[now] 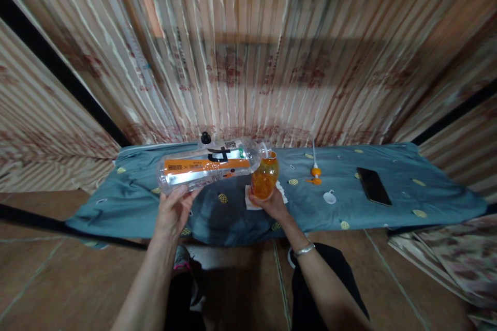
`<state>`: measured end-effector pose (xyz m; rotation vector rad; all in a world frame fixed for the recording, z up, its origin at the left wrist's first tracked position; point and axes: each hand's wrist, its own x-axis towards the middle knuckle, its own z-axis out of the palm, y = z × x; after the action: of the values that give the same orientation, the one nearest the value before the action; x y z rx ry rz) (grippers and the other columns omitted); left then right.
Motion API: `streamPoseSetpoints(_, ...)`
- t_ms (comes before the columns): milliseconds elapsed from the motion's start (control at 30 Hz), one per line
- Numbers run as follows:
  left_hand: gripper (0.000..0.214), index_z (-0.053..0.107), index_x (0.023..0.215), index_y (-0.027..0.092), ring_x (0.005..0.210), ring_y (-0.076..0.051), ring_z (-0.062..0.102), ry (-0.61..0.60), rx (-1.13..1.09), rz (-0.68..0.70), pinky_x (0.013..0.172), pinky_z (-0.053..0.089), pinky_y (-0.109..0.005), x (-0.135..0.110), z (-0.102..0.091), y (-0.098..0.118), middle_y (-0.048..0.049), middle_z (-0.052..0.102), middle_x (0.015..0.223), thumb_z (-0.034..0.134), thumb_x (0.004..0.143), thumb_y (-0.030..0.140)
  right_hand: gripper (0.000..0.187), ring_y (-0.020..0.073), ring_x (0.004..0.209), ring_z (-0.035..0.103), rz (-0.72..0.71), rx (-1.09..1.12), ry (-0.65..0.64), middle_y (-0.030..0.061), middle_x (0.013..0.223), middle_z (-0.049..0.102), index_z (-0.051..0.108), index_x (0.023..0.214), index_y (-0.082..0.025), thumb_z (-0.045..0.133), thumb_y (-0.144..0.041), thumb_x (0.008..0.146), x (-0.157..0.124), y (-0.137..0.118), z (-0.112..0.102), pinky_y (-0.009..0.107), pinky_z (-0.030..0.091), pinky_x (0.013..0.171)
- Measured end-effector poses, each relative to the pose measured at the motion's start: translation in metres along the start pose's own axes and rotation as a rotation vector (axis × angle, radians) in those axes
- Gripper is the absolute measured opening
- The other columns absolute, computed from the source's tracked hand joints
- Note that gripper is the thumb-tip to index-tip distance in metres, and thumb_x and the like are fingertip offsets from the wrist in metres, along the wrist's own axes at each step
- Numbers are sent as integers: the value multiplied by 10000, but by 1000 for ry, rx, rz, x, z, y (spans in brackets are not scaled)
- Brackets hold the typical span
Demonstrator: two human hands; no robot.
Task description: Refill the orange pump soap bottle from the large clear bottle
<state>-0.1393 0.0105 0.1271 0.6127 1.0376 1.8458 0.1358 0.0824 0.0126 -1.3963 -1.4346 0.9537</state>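
Observation:
My left hand (176, 207) is closed around the lower end of a large clear plastic bottle (205, 168) with an orange and black label. The bottle lies nearly level in the air, its open mouth at the rim of an orange see-through bottle (265, 178). My right hand (272, 204) grips that orange bottle near its base and keeps it roughly upright. A white tissue (254, 206) lies beneath it. To the right, an orange pump top (316, 173) with a long clear tube rests on the cloth. I cannot make out any liquid flowing between the mouths.
A blue-green cloth (233, 227) with yellow prints covers the low surface. Behind the large bottle stands a black-capped clear bottle (205, 138), mostly hidden. A dark phone (374, 186) lies at the right. Striped curtains (248, 62) hang behind, with dark frame bars (66, 67) on both sides.

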Motion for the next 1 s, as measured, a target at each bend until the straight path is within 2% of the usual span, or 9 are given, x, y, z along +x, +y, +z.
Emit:
streamPoseSetpoints(133, 903, 908, 1329, 312, 1096, -396, 915, 16, -3, 13, 1016, 813, -605, 1, -2, -2, -84, 940, 1146, 1198, 482, 435, 558, 398, 1195, 939, -6, 24, -8, 150, 1292, 953, 761, 1195, -278, 980, -572, 774, -1, -4, 2, 614, 784, 1129)
streamPoseSetpoints(267, 888, 911, 1332, 283, 1062, -395, 917, 29, -6, 31, 995, 819, -620, -1, -2, -1, -105, 944, 1183, 1192, 500, 415, 558, 410, 1164, 940, -22, 46, 9, 122, 1237, 961, 746, 1173, -306, 990, -597, 764, -2, -5, 3, 677, 786, 1116)
streamPoseSetpoints(433, 856, 924, 1274, 275, 1038, -376, 915, 55, -3, 32, 920, 827, -527, -3, -1, 1, -103, 942, 1152, 1187, 470, 409, 547, 392, 1172, 944, -14, 34, 11, 123, 1268, 961, 741, 1149, -306, 984, -601, 757, -2, -6, 2, 645, 780, 1137)
streamPoseSetpoints(633, 909, 902, 1321, 282, 1034, -386, 913, 29, 21, 29, 1007, 814, -630, -3, -2, 1, -91, 932, 1107, 1192, 472, 431, 535, 425, 1151, 942, -19, 45, 23, 138, 1246, 966, 740, 1137, -303, 971, -609, 763, -3, -8, 2, 712, 776, 1123)
streamPoseSetpoints(833, 990, 893, 1362, 308, 975, -350, 909, 55, 1, 27, 928, 829, -552, -5, 3, 3, -85, 940, 1118, 1195, 424, 400, 527, 423, 1155, 943, -18, 49, 8, 103, 1217, 959, 765, 1188, -313, 987, -552, 774, -3, -6, 1, 691, 781, 1110)
streamPoseSetpoints(1000, 1049, 877, 1415, 340, 952, -340, 910, 44, 0, 40, 912, 829, -541, -4, 1, 4, -79, 942, 1147, 1206, 421, 401, 565, 414, 1168, 943, -25, 39, 16, 96, 1233, 963, 744, 1196, -322, 998, -569, 755, -2, -3, 0, 665, 776, 1134)
